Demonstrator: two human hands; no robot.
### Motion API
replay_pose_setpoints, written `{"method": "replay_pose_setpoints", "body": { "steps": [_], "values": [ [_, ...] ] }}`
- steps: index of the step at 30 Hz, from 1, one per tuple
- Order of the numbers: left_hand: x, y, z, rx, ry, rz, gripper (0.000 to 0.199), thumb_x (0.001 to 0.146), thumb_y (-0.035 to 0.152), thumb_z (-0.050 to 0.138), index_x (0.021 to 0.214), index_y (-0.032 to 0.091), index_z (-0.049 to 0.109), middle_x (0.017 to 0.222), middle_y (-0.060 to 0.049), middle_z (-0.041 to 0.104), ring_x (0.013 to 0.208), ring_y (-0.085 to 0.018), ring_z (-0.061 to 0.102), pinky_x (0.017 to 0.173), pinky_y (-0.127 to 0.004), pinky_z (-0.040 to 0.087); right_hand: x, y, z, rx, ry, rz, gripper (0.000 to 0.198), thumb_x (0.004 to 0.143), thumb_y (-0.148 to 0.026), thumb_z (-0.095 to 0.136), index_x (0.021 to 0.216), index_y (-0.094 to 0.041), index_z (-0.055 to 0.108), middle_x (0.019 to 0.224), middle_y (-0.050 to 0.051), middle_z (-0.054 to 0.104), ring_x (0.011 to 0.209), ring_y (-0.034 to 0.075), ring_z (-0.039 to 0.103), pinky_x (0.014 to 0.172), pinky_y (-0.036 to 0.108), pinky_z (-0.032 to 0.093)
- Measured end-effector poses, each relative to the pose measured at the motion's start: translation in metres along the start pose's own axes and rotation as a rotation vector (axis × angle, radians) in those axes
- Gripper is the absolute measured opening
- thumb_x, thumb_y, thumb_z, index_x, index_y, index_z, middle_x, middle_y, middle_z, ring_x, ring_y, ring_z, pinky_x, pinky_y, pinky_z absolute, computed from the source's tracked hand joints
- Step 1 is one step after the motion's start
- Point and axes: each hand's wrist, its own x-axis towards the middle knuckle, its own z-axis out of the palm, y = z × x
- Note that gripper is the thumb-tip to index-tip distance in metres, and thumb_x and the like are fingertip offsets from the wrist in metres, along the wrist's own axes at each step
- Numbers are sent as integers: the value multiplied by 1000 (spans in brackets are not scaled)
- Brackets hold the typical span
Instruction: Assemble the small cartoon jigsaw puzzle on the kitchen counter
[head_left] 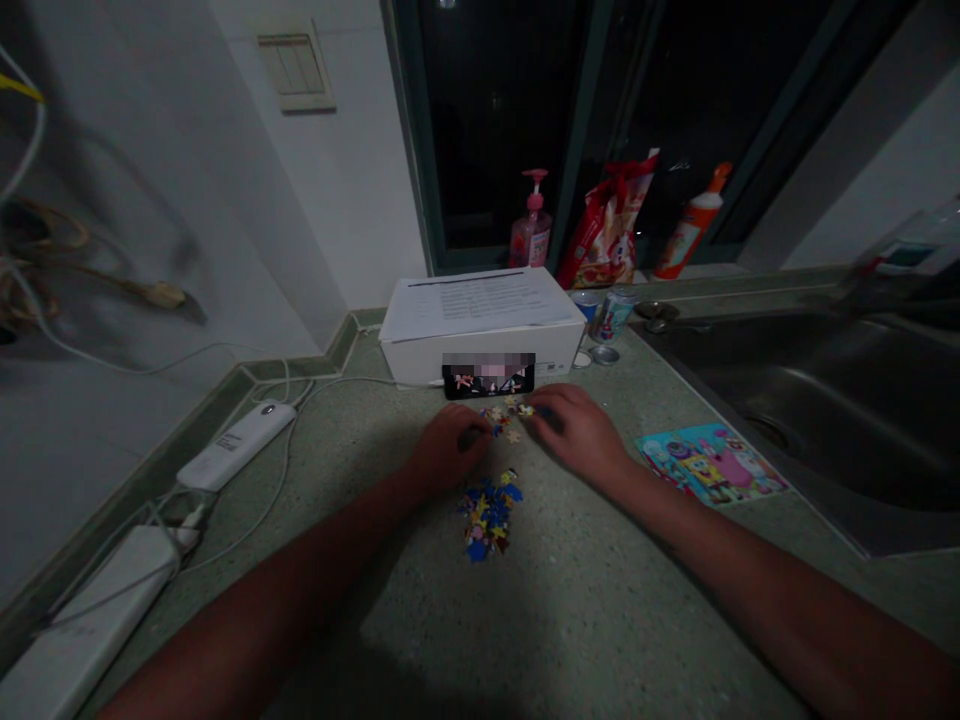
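Note:
My left hand [448,445] is closed, thumb and fingers drawn together at a small blue and red jigsaw piece [497,430]. Across from it, my right hand [574,425] pinches a pale yellow-white jigsaw piece [525,410] at its fingertips. Between the two hands lie several loose jigsaw pieces [513,436], some with the bare cardboard side up. Nearer to me is a heap of jigsaw pieces [489,515], mostly blue and yellow. Right of my right forearm a colourful cartoon picture sheet [712,465] lies flat beside the sink.
A phone [489,378] leans against a white box [420,360] with a paper on top. White adapters [238,445] and cables lie left. A sink [810,400] is at right. Behind stand a can [613,315], pump bottle [531,235], red bag [607,230] and orange bottle [690,235].

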Motion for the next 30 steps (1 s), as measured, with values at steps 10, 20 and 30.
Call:
{"method": "replay_pose_setpoints", "body": {
  "steps": [10,20,30],
  "values": [
    [-2,-2,1,-19,19,20,10,92,14,66,98,20,72,97,-6,74,97,-23,68,92,-43,56,3,42,-5,-141,20,272,14,91,-24,62,95,-19,75,102,12,75,98,31,68,92,45,55],
    [-3,-4,2,-22,15,23,13,90,12,66,99,20,71,98,-6,74,99,-23,68,92,-43,55,3,36,-5,-176,28,255,17,87,-18,62,100,-18,74,102,14,74,99,32,67,92,48,55],
    [-1,1,0,-3,10,-19,12,89,14,66,96,22,72,96,-5,74,97,-24,68,92,-45,56,-5,-19,12,-37,-94,-1,19,93,-31,72,108,-20,76,124,15,72,118,35,65,104,57,53]
  ]
}}
